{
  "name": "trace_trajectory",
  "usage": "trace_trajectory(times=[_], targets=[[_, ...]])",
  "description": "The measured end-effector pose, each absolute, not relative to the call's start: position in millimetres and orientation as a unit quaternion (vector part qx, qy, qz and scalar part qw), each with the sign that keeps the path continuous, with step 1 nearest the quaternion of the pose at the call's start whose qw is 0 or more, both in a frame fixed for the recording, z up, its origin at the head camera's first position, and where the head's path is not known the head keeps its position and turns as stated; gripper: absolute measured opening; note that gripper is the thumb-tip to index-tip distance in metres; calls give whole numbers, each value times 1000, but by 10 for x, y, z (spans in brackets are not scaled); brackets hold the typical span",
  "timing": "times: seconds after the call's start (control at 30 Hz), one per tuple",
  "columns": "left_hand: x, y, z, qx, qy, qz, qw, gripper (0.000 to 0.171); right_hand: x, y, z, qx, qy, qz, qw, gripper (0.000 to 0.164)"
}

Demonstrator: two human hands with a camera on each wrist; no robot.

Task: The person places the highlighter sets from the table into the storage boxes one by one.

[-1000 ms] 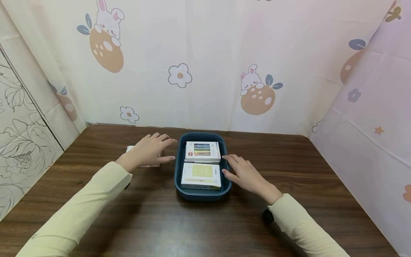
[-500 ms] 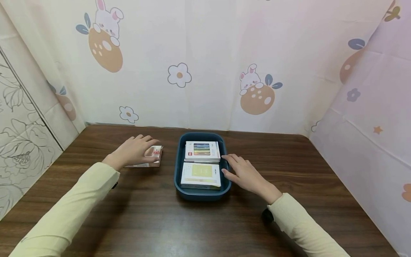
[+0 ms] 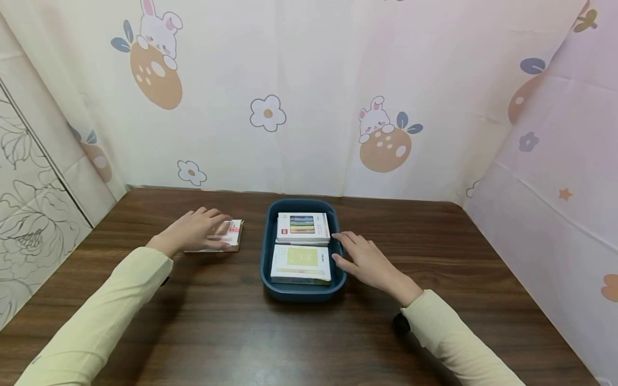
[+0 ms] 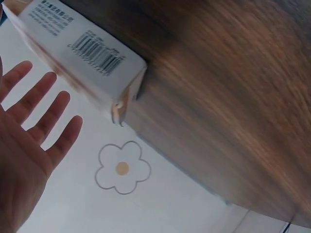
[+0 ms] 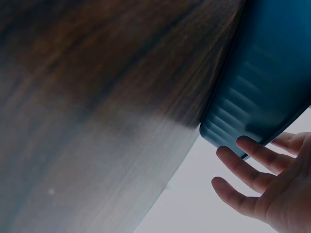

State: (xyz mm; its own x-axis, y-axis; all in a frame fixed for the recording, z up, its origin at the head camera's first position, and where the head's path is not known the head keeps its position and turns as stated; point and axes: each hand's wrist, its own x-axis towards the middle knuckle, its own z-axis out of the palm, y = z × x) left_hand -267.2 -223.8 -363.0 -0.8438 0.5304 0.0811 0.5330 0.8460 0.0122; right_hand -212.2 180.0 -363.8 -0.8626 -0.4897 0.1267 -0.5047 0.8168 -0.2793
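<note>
At the left of the table, my left hand point(image 3: 190, 233) is over a flat white box point(image 3: 234, 234) with red print, partly covering it. Its fingers are spread in the left wrist view, beside the box's barcoded side point(image 4: 92, 51), and grip nothing. A dark blue plastic basket point(image 3: 301, 292) stands in the middle. In it lie two boxes: a white one point(image 3: 303, 225) picturing coloured sticks, at the back, and one with a yellow-green label point(image 3: 301, 262), in front. My right hand point(image 3: 369, 264) has its fingertips at the basket's right rim, fingers loosely extended; contact is hard to tell.
The dark wood-grain table point(image 3: 270, 343) reaches back to a pale curtain point(image 3: 318, 64) printed with rabbits and flowers. More patterned cloth point(image 3: 545, 214) hangs along the right side. A black wrist device point(image 3: 402, 324) shows under the right sleeve.
My left hand has moved left, away from the basket and over the flat white box, whose right end has come into view. The right hand and the basket have stayed in place.
</note>
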Motion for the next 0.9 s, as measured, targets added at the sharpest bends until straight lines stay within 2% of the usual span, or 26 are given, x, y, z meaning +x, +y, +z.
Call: trace_trajectory(times=[0.9], targets=[[-2743, -2344, -3801, -282, -958, -50, 24, 82, -2109, 1794, -3637, 269, -949, 158, 36, 52]])
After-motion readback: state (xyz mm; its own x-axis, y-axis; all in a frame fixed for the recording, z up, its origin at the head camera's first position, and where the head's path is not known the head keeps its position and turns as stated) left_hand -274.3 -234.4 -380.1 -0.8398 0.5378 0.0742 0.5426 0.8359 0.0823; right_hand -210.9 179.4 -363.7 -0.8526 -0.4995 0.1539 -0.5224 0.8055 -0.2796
